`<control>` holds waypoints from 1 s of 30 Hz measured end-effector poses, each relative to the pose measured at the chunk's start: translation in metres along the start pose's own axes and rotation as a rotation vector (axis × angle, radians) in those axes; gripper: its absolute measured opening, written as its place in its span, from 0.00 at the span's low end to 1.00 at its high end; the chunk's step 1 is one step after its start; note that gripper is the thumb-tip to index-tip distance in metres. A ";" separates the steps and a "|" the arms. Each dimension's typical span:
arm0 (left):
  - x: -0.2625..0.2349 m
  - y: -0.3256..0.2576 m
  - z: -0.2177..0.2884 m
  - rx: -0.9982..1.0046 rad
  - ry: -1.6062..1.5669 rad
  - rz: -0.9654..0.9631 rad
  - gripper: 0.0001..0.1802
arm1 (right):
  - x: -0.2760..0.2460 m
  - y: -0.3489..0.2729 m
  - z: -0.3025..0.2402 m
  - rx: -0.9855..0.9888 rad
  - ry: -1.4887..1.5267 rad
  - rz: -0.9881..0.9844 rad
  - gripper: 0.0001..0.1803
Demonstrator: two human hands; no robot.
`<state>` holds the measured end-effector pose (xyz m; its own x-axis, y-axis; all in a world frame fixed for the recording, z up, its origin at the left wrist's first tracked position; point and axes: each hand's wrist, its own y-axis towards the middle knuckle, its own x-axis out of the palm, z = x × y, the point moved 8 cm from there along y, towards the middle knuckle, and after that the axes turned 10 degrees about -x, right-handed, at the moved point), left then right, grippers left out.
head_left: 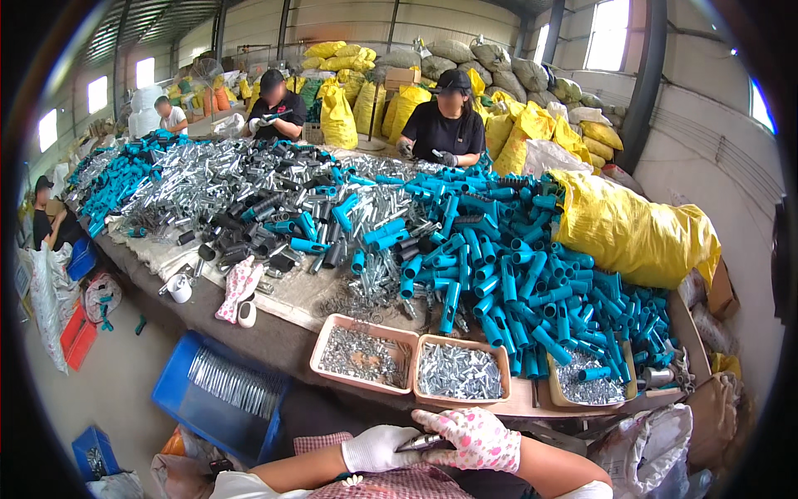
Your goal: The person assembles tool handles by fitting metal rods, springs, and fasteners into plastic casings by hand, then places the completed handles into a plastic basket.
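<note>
Close in front of my body, a short silver metal part [421, 443] with a dark end lies between my two hands. My left hand [384, 449], in a white glove, is closed around one side of it. From the other side my right hand [478, 439], in a white glove with pink spots, closes over it, fingers reaching across the top. Just beyond the hands stand three shallow tan trays: a left tray [314, 366] and a middle tray [417, 391] of small metal pieces, and a right tray [628, 391] of similar hardware.
Teal plastic tubes [499, 274] and metal rods [199, 175] heap the table. A yellow sack [632, 233] lies at right. A spotted glove [239, 289] and a white cup [179, 288] sit near the front edge. A blue bin [179, 391] stands left. Several people work beyond.
</note>
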<state>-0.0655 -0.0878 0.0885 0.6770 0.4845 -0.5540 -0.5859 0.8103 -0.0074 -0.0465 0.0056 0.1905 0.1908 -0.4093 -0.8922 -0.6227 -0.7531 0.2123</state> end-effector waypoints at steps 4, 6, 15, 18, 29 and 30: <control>0.007 0.005 0.000 -0.045 -0.088 -0.086 0.24 | 0.026 -0.015 0.023 0.210 0.028 -0.319 0.23; 0.009 0.005 0.000 -0.065 -0.062 -0.083 0.24 | 0.027 -0.019 0.031 0.242 0.010 -0.303 0.26; 0.005 0.011 0.004 -0.010 -0.047 -0.025 0.21 | 0.030 -0.023 0.032 0.282 0.064 -0.294 0.22; 0.003 0.006 0.007 -0.032 -0.073 -0.021 0.19 | 0.034 -0.029 0.036 0.374 -0.002 -0.419 0.22; 0.004 0.005 0.013 0.000 -0.099 -0.013 0.19 | 0.028 -0.028 0.032 0.335 -0.003 -0.292 0.27; 0.004 0.004 0.012 -0.008 -0.120 -0.022 0.18 | 0.021 -0.025 0.027 0.293 0.037 -0.197 0.28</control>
<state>-0.0596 -0.0787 0.0961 0.7378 0.5034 -0.4497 -0.5737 0.8187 -0.0249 -0.0476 0.0302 0.1559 0.3529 -0.2933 -0.8885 -0.7613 -0.6421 -0.0904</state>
